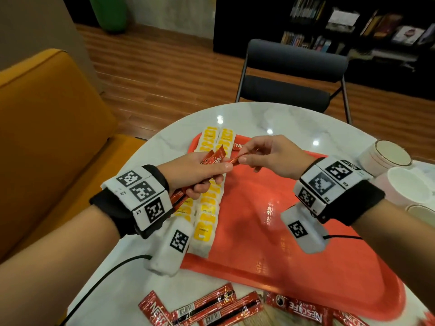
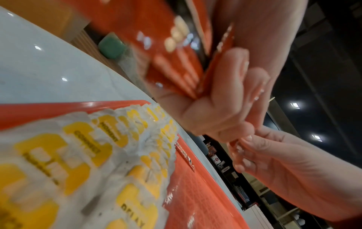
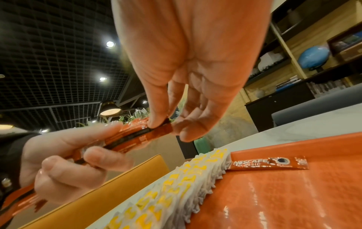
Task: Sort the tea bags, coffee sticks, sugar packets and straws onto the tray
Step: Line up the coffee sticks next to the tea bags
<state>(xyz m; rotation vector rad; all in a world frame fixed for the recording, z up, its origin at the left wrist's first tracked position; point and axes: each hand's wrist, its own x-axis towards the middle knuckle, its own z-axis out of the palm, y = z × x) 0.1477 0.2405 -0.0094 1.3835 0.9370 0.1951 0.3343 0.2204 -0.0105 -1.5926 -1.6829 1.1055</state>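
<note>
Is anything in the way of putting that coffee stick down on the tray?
Nothing visible. The right hand pinches a coffee stick above bare tray, beside the tea bags.

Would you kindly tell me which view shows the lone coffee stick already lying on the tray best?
The right wrist view: the coffee stick lies flat on the tray, its label readable. The head view shows only one end behind the right hand; the left wrist view shows it small and edge-on.
</note>
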